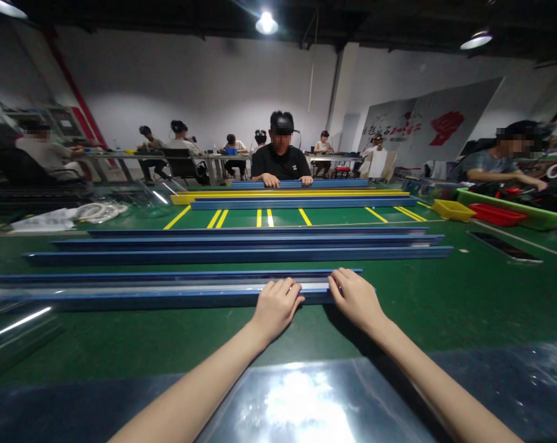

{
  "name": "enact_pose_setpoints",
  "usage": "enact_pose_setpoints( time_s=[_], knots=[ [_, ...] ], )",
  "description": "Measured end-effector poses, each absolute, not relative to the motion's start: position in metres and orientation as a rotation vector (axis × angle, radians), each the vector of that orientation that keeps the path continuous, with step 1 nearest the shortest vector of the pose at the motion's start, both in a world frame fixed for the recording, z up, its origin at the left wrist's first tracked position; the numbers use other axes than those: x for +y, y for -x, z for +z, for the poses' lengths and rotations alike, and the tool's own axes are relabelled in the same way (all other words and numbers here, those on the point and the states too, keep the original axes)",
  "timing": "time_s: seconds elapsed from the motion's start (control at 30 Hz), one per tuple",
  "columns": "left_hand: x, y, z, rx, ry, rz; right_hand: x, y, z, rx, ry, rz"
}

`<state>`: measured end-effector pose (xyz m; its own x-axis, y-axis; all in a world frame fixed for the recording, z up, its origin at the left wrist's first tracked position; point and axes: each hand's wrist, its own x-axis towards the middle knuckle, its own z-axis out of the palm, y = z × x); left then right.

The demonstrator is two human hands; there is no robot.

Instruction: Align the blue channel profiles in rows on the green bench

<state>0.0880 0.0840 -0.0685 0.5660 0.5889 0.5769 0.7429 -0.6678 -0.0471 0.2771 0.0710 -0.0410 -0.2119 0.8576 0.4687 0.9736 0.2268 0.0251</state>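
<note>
Big green desk (444, 307), long blue channel (167, 300) across the near side, left hand (278, 301) and right hand (356, 298) curled over it toward its right end. Fingers bunched, can't tell if they're really clamped. I'd press evenly so the long left side doesn't swing. More blue channels (241, 255) sit just beyond, clear plastic (17, 326) crowds the left, phone (504, 246) lies off right.

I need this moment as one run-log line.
left hand: on nearest blue profile | right hand: same profile, near right end | phone: on green table
</note>
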Motion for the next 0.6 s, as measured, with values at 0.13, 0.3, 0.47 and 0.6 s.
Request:
enact_pose_setpoints(
  time_s=[0.13,0.3,0.47,0.6],
  knots=[
    [0.083,-0.088,-0.067,-1.118,2.484,-0.842,0.083,-0.258,-0.046,-2.131,1.707,-0.53],
    [0.081,-0.089,-0.065,-1.18,2.451,-0.852,0.091,-0.252,-0.051,-2.125,1.656,-0.586],
    [0.082,-0.089,-0.066,-1.213,2.469,-0.826,0.095,-0.257,-0.056,-2.136,1.578,-0.619],
    [0.083,-0.088,-0.067,-1.198,2.471,-0.817,0.097,-0.259,-0.058,-2.16,1.551,-0.63]
  ],
)
